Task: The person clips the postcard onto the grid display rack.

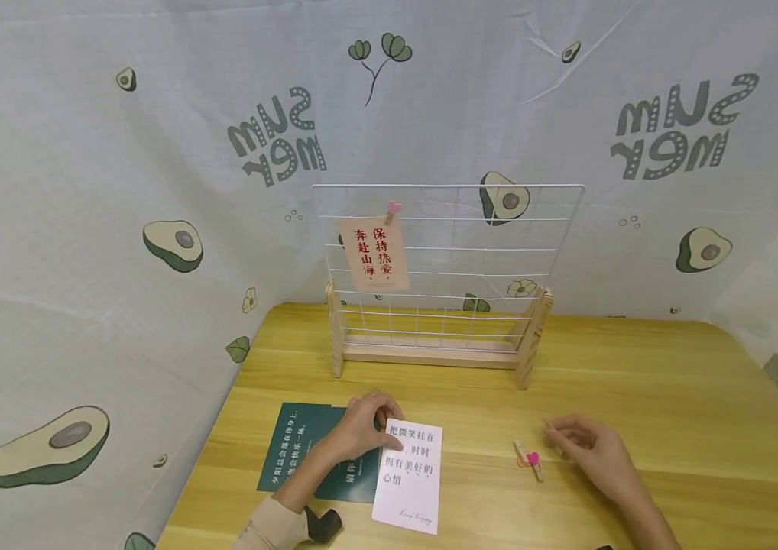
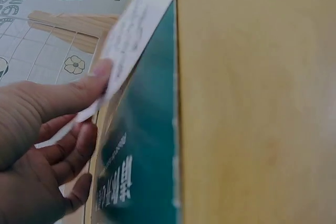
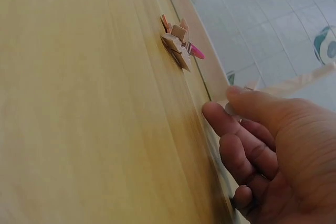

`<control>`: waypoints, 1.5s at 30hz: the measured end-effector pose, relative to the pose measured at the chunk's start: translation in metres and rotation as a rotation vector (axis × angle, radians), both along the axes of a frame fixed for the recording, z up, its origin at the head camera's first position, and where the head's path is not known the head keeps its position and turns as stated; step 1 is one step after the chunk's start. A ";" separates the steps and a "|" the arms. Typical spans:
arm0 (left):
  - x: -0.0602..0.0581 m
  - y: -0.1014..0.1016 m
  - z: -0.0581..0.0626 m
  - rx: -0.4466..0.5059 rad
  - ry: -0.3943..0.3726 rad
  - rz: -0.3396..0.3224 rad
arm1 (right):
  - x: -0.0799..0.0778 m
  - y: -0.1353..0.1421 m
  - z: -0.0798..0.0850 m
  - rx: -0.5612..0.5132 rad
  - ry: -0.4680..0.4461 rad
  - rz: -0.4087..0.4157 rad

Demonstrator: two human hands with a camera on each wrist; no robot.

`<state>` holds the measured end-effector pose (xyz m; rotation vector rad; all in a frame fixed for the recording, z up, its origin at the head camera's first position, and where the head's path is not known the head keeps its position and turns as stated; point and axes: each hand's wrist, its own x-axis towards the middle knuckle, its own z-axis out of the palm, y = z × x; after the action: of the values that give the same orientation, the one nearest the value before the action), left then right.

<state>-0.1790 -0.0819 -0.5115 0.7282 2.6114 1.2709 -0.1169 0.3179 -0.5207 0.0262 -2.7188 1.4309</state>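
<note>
My left hand (image 1: 364, 428) pinches the top left of a white card (image 1: 406, 489) with dark writing between thumb and fingers. In the left wrist view the card (image 2: 128, 38) is tilted, overlapping a dark green card (image 2: 152, 129). Two green cards (image 1: 282, 443) lie on the table around and under my left forearm. My right hand (image 1: 591, 454) is over the table at the right, its fingers loosely bent and nothing visible between them. Just left of it lie small wooden clothespins (image 1: 537, 470) with a pink heart, also in the right wrist view as a small cluster (image 3: 177, 45).
A white wire grid rack (image 1: 471, 248) on a wooden stand (image 1: 430, 353) stands at the back of the table (image 1: 636, 367). On the grid hangs a pale pink card (image 1: 375, 263) with red writing, held by a pink-heart clothespin (image 1: 392, 210). A patterned cloth (image 1: 155, 168) hangs behind.
</note>
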 end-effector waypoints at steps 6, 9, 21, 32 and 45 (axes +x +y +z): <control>-0.002 -0.004 0.003 0.230 -0.100 -0.002 | 0.001 -0.003 -0.001 0.031 -0.005 -0.027; -0.003 -0.005 0.006 0.272 -0.115 0.017 | 0.001 -0.003 -0.002 0.045 -0.013 -0.027; -0.010 -0.014 0.017 0.277 -0.180 0.037 | 0.001 -0.003 0.002 0.073 -0.004 -0.023; -0.011 -0.014 0.016 0.313 -0.261 -0.012 | -0.001 -0.001 0.002 0.085 0.018 -0.003; -0.007 -0.011 0.016 0.311 -0.315 -0.011 | 0.001 -0.002 0.003 0.113 -0.009 -0.019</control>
<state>-0.1860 -0.0934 -0.4955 0.5295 2.1863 1.6580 -0.1163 0.3163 -0.5176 0.0005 -2.7961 1.2737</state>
